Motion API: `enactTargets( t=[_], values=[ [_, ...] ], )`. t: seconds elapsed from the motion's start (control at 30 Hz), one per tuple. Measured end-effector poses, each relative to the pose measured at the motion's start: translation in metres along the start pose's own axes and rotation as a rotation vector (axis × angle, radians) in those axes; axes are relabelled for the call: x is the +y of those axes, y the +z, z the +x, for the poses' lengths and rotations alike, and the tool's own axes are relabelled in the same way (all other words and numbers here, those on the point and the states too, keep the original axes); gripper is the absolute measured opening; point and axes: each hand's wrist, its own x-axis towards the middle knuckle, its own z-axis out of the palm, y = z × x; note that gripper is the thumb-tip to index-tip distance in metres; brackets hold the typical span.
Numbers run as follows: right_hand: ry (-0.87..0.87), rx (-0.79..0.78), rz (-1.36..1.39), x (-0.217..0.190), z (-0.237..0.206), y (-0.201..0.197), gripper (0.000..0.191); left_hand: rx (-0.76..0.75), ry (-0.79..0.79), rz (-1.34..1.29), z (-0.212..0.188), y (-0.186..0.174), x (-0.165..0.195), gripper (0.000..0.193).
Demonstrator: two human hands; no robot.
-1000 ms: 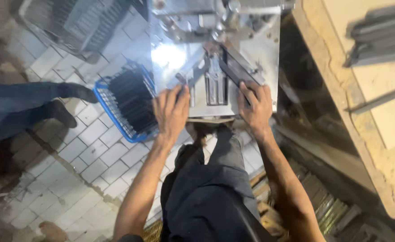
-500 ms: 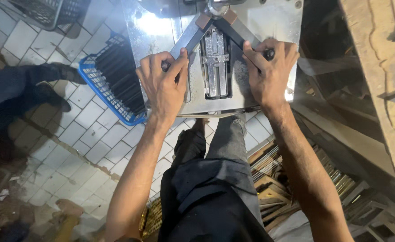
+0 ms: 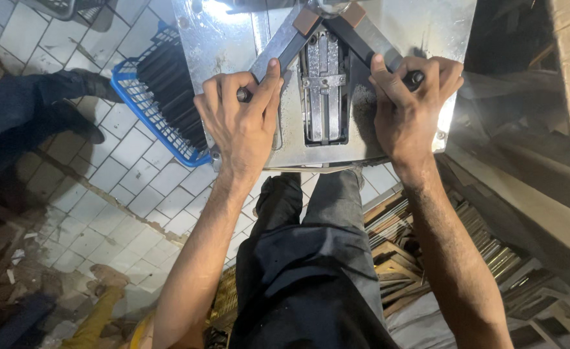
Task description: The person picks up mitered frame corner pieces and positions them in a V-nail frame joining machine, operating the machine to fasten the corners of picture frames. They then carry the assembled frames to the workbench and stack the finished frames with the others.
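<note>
Left hand gripping dark bar, fingers closed. Right hand clamping second bar. Bars converging at 12 o'clock on steel table. Blue basket lying at 9 o'clock.

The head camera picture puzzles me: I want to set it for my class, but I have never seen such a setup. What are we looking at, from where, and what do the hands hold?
The picture comes from a camera worn on a person's head, looking straight down, so you see their own arms and dark trousers. Below is a shiny metal work plate with a slotted metal block in its middle. Two dark flat metal bars meet in a V near the top. The left hand presses on the left bar; the right hand presses on the right bar. Beside the plate, on the tiled floor, stands a blue basket of dark strips. At the left edge is another person's dark-clad leg. Loose metal strips lie lower right.
</note>
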Motion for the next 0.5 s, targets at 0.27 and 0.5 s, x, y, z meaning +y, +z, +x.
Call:
enactTargets(
  t=[0.27,0.5],
  values=[
    [-0.022,0.109,0.002,-0.011,0.025,-0.026,0.037,0.034,0.008,-0.027,0.004,0.001,-0.004,0.04],
    [-0.382,-0.009,-0.332,-0.036,0.106,-0.042,0.036,0.065,0.018,0.001,0.008,-0.001,-0.001,0.033]
  ],
)
